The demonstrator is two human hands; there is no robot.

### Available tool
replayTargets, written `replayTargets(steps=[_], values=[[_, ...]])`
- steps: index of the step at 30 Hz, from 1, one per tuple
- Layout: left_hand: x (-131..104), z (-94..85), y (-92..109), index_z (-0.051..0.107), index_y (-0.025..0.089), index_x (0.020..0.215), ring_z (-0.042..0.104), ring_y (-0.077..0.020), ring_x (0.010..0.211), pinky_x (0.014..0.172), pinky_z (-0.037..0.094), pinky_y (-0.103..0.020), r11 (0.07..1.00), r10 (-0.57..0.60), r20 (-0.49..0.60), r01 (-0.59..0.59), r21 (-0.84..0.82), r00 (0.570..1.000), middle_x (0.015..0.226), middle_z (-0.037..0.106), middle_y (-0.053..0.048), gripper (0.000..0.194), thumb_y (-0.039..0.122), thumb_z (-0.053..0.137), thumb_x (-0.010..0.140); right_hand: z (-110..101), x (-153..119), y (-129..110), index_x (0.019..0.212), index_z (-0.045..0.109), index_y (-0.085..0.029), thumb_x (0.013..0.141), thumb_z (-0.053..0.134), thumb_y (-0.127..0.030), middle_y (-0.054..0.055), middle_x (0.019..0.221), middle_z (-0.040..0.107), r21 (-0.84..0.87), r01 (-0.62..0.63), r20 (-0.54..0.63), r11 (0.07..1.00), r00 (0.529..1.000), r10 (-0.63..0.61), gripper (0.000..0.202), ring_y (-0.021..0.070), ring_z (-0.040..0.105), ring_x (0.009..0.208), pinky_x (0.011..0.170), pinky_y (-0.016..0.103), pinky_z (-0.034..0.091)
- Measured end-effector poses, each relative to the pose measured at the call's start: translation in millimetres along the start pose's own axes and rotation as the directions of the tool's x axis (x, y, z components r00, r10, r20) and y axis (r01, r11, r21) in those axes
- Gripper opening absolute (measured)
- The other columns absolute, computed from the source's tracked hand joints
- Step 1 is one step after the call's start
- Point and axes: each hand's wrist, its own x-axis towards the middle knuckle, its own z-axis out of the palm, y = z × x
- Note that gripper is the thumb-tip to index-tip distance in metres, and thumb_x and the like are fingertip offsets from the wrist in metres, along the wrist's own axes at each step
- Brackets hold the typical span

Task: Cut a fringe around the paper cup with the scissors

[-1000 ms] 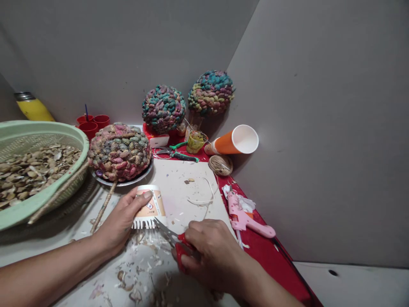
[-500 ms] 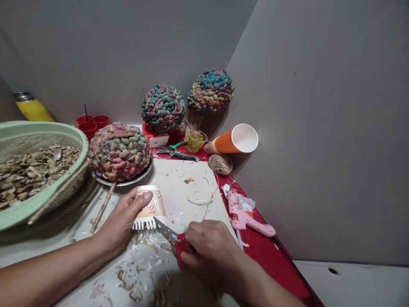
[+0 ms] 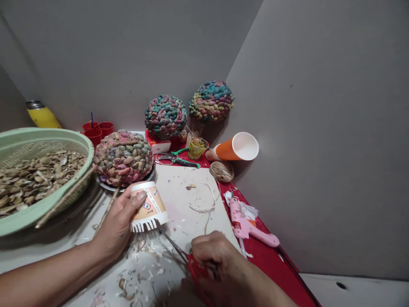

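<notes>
My left hand (image 3: 119,215) grips a paper cup (image 3: 155,201) on its side, thumb pressed on the printed wall. The cup's near rim is cut into a row of short white strips, with an uncut stretch at the right. My right hand (image 3: 217,264) is closed around the red handles of a pair of scissors (image 3: 174,246). Their blade tips lie just at the cup's fringed edge. Behind the left hand, a ball covered in painted nut shells (image 3: 124,157) with a twine-wrapped stem rests on a metal dish.
A green basket (image 3: 86,145) of shells stands at left. Further back are red cups (image 3: 93,135), two more shell-covered balls (image 3: 166,116), pliers (image 3: 182,162), a twine coil (image 3: 222,171) and an orange paper cup (image 3: 223,150). A pink glue gun (image 3: 252,228) lies at right; scraps litter the board.
The scissors have drawn back slightly right and down from the cup's edge. The cup has turned a little in my left hand, showing more of its right side. The view has tilted slightly.
</notes>
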Motion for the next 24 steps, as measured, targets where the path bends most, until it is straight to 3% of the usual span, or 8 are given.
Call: replayTargets(steps=[4,8,14,24], values=[[-0.2,-0.7,2.2,0.069,0.021,0.107,0.070,-0.0152,0.066,0.058,0.055,-0.022,0.996,0.086,0.016,-0.086,-0.027,0.996,0.079,0.074,0.001,0.040,0.037,0.082,0.073,-4.6,1.4,0.2,0.048,0.028,-0.018,0.062,0.066,-0.010,-0.008,0.051,0.027,0.199,-0.234,0.132,0.952,0.969,0.211,0.041,0.0038,0.022,0.047,0.043,0.021,0.012],[-1.8,1.9,5.0,0.067,0.021,0.117,0.071,-0.0176,0.070,0.057,0.054,-0.022,0.992,0.120,0.023,-0.119,-0.034,0.993,0.082,0.075,0.000,0.049,0.036,0.082,0.073,-7.8,4.3,1.6,0.047,0.027,-0.018,0.067,0.077,-0.027,-0.009,0.049,0.021,0.264,-0.386,0.227,0.884,0.915,0.332,0.054,0.0040,0.019,0.049,0.043,0.020,0.011],[-3.9,2.6,6.6,0.068,0.021,0.119,0.070,-0.0166,0.069,0.061,0.054,-0.022,0.994,0.103,0.023,-0.103,-0.023,0.994,0.081,0.075,0.000,0.050,0.033,0.083,0.073,-10.4,7.7,1.1,0.047,0.032,-0.018,0.065,0.079,-0.064,-0.009,0.047,0.022,0.346,-0.410,0.279,0.844,0.904,0.325,0.068,0.0036,0.018,0.048,0.042,0.019,0.010],[-2.4,0.8,4.7,0.063,0.022,0.127,0.070,-0.0171,0.074,0.064,0.055,-0.024,0.996,0.087,0.068,-0.085,-0.039,0.994,0.092,0.076,-0.004,0.052,0.032,0.078,0.079,-10.9,5.5,4.2,0.047,0.031,-0.019,0.064,0.078,-0.068,-0.010,0.045,0.023,0.399,-0.443,0.317,0.803,0.888,0.333,0.070,0.0017,0.016,0.045,0.040,0.019,0.009]])
